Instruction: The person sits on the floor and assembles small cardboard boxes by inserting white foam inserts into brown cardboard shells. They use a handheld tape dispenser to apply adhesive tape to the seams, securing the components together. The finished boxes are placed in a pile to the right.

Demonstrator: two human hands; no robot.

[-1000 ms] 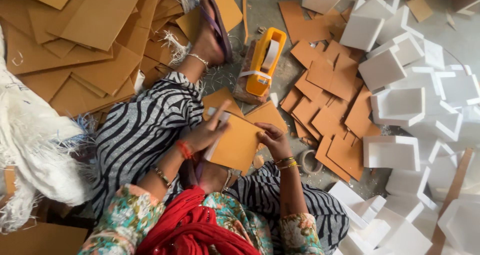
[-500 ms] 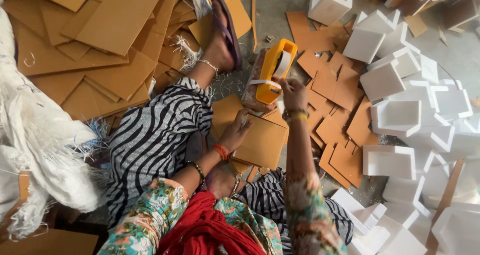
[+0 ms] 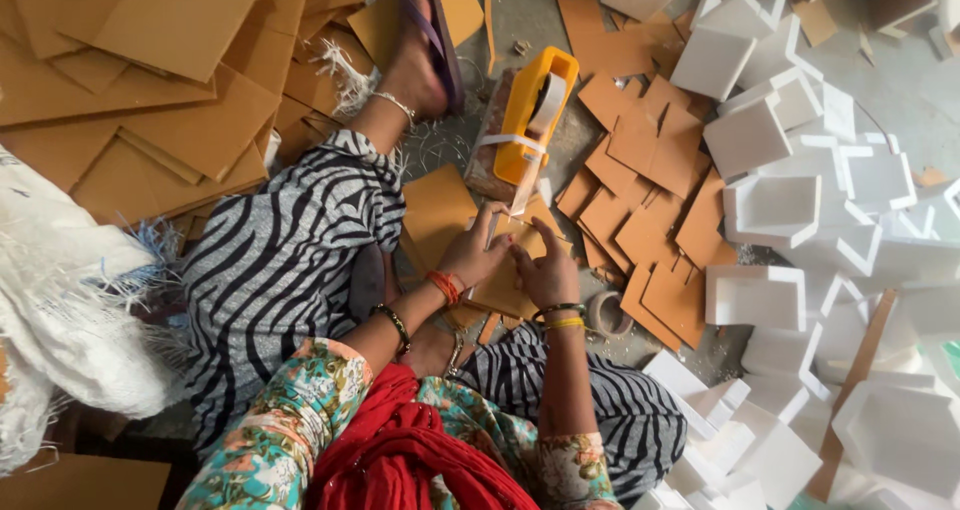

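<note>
I sit on the floor with a small brown cardboard piece (image 3: 503, 292) over my lap. My left hand (image 3: 474, 254) grips its left side, fingers curled over the top edge. My right hand (image 3: 546, 271) is on its right side, fingertips pinching the end of a white tape strip (image 3: 525, 192) against the top edge. The strip runs up to a yellow tape dispenser (image 3: 535, 110) standing on the floor just beyond my hands. A second cardboard piece (image 3: 437, 208) lies under my left hand.
Large brown cardboard sheets (image 3: 150, 60) are piled at the upper left. Several small cardboard pieces (image 3: 650, 200) lie right of the dispenser. White foam boxes (image 3: 780, 200) crowd the right side. A tape roll (image 3: 606, 312) sits by my right wrist, my sandalled foot (image 3: 425, 50) beside the dispenser.
My right hand has come back from the tape dispenser to the cardboard piece, drawing a tape strip with it. My left hand has kept hold of the piece.
</note>
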